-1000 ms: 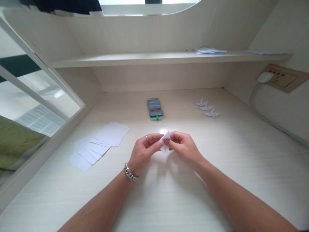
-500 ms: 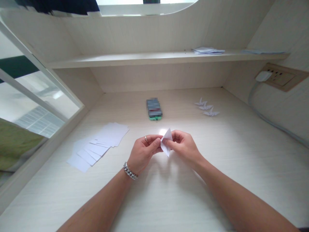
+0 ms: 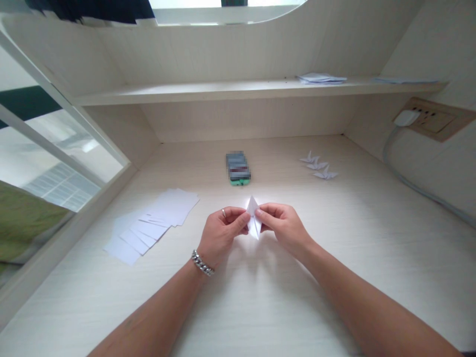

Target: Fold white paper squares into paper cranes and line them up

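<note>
A small white folded paper (image 3: 254, 218) stands upright between my two hands, just above the pale desk (image 3: 372, 248), with one point up and one down. My left hand (image 3: 222, 232), with a ring and a silver bracelet, pinches its left side. My right hand (image 3: 283, 225) pinches its right side with fingertips pressed together. Both hands are closed on the paper.
A fanned stack of white paper sheets (image 3: 152, 220) lies to the left. A blurred dark device (image 3: 238, 168) sits behind the hands. Three folded paper cranes (image 3: 319, 166) rest at the back right. A shelf holds more papers (image 3: 322, 78). A wall socket with a plug and cable (image 3: 407, 118) is at right.
The folded paper has been turned and squeezed narrower between my fingers; its upper point now stands straight up. Both hands stay in nearly the same place.
</note>
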{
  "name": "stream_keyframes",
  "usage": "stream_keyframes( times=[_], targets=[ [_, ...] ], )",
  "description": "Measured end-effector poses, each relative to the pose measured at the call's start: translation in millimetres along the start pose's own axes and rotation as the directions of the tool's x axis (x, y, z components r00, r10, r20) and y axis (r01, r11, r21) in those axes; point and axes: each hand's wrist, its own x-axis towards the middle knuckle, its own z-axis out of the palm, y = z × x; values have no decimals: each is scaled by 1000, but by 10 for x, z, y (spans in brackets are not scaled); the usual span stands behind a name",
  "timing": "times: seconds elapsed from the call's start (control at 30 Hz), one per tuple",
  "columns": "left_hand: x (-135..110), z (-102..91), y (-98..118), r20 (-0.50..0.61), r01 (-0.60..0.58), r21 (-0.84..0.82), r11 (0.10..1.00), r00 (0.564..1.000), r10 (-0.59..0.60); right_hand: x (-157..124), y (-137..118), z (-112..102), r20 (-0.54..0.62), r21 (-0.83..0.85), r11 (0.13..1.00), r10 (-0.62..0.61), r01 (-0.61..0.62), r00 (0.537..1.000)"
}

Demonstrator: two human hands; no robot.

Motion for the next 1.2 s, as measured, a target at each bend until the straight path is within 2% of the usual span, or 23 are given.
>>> stream_keyframes(
  times=[0.2, 0.47, 0.67, 0.87, 1.2],
  targets=[
    [-16, 39, 21, -77, -29, 123, 992, 996, 38, -25, 32, 15, 17, -91, 995, -46, 47, 999],
    [-19, 48, 12, -92, -56, 184, 981, 993, 74, -21, 72, 41, 25, -148, 985, -82, 84, 996],
    [-23, 51, 25, -76, -49, 173, 984, 995, 63, -23, 53, 46, 13, -143, 988, -63, 65, 998],
    [-34, 43, 32, -26, -14, 32, 999, 1000, 15, -18, 21, 26, -27, -150, 987, -60, 55, 998],
    [-24, 31, 33, -40, 19, 77, 997, 999, -16, -33, 49, 25, 10, -175, 980, -94, 94, 996]
  ],
)
